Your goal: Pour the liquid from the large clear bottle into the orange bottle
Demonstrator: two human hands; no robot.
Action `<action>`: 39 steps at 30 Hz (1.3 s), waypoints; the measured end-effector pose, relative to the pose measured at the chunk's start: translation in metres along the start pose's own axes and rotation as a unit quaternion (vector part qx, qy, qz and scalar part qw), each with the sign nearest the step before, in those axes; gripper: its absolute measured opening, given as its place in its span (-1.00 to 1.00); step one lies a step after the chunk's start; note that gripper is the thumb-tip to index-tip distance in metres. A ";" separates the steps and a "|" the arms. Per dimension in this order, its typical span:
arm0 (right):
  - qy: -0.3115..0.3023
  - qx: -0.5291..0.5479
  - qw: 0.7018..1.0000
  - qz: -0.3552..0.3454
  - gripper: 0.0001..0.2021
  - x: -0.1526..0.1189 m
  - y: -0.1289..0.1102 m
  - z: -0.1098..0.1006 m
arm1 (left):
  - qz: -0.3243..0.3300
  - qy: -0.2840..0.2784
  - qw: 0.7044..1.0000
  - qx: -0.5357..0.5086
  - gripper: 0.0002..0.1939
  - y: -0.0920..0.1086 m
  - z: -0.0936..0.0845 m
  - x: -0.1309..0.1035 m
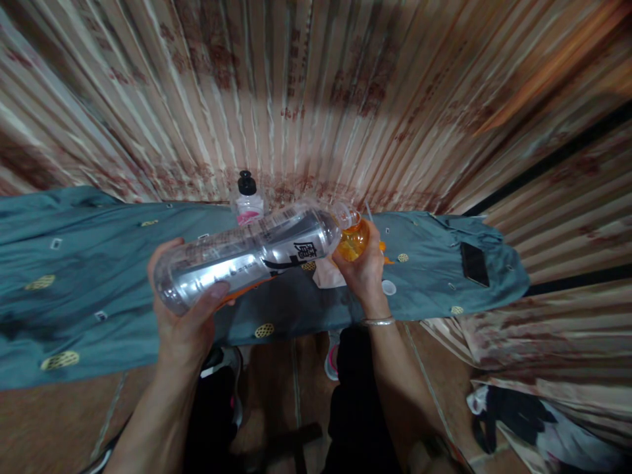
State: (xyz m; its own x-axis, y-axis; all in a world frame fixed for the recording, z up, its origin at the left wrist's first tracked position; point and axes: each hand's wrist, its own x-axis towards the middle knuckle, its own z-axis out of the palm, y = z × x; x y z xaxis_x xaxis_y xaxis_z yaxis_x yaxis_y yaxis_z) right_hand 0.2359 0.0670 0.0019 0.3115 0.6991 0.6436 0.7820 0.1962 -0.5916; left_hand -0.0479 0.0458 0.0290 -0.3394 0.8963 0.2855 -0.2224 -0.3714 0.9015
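Beneath the large bottle (247,253) spreads a teal patterned cloth (108,283); the bottle is held tilted, its mouth seemingly bare and brought to the small orange vessel (354,243), so that meeting looks done, while the two are not yet parted and no flow can be made out. Clear and ridged with a silvery sheen and dark lettering, it has the left hand (182,319) wrapped round its base, fingers closed. Just beyond its mouth, the right hand's (366,266) curled fingers hold that rounded, translucent vessel, its fill level unclear.
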 end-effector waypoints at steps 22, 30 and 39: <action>-0.014 0.006 1.000 0.011 -0.23 -0.001 -0.004 -0.003 | -0.012 0.012 0.999 -0.030 -0.11 0.003 0.003 0.000; -0.011 -0.012 0.999 0.046 -0.19 -0.001 -0.006 -0.003 | 0.013 0.005 1.000 -0.016 -0.12 -0.001 0.000 -0.001; -0.017 -0.014 0.998 0.057 -0.23 -0.001 -0.008 -0.005 | 0.013 0.002 1.000 0.003 -0.08 -0.007 -0.002 -0.002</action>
State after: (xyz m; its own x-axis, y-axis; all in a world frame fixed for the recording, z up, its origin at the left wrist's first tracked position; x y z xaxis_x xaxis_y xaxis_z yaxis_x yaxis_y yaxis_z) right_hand 0.2318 0.0617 0.0086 0.3821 0.7385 0.5555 0.7574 0.0940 -0.6461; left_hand -0.0472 0.0457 0.0218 -0.3482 0.8858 0.3068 -0.2091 -0.3924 0.8957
